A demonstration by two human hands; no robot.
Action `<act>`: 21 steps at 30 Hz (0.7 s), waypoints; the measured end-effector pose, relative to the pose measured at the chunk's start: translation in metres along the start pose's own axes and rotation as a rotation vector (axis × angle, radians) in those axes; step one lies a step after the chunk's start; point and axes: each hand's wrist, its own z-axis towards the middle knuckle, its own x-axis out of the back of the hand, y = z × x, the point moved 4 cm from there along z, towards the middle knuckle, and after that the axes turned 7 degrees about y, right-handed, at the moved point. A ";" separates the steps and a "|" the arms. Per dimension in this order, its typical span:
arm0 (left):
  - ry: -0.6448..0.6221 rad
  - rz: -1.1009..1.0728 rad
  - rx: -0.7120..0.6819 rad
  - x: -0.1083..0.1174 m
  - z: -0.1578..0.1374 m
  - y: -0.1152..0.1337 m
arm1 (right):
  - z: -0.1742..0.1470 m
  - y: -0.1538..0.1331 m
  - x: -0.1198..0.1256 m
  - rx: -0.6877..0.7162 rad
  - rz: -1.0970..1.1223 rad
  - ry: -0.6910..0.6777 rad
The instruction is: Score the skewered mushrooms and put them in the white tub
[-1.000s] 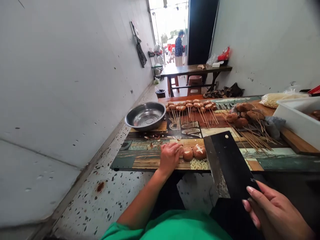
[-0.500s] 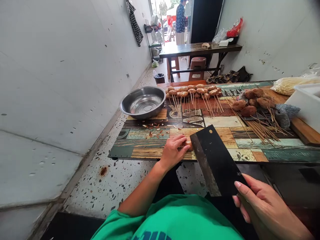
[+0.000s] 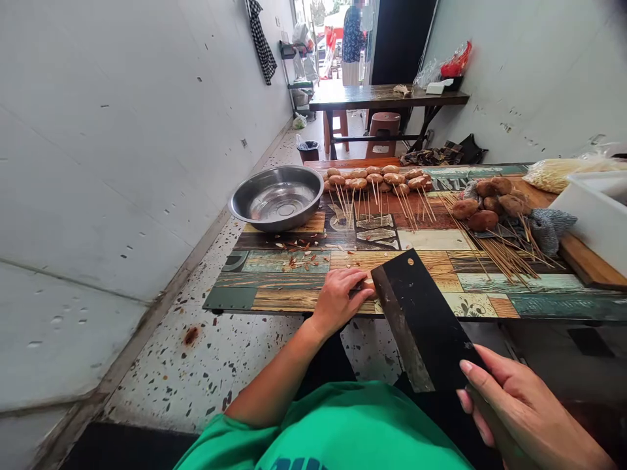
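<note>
My left hand (image 3: 339, 299) is closed around a brown potato (image 3: 370, 283) near the table's front edge, its fingers hiding most of it. In my right hand (image 3: 522, 401) is the handle of a large black cleaver (image 3: 424, 320), its broad blade tilted up to the left. The blade's worn edge lies close beside the potato; whether they touch I cannot tell. Reddish-brown and white shavings (image 3: 304, 262) are scattered beyond my left hand. Farther back, a row of skewered potatoes (image 3: 375, 177) lies with sticks pointing toward me.
A steel basin (image 3: 279, 199) stands at the table's left. To the right, more potatoes (image 3: 482, 220) lie among loose wooden skewers (image 3: 507, 258) and a grey cloth (image 3: 553, 225), near a white bin (image 3: 592, 215). Behind is another table (image 3: 382, 98); a person (image 3: 351, 42) stands by the doorway.
The view has shifted slightly. Both hands keep their grips, and the cleaver stays at nearly the same tilt beside the potato.
</note>
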 end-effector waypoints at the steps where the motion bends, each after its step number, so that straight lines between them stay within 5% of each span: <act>1: 0.007 -0.003 -0.008 0.000 0.000 0.000 | 0.000 0.000 0.001 0.002 -0.006 0.001; 17: -0.014 -0.010 -0.029 0.000 0.000 -0.003 | 0.023 -0.053 0.003 0.005 -0.054 -0.045; 21: -0.064 -0.006 -0.053 0.000 0.000 0.000 | 0.013 -0.054 0.011 0.144 -0.212 0.026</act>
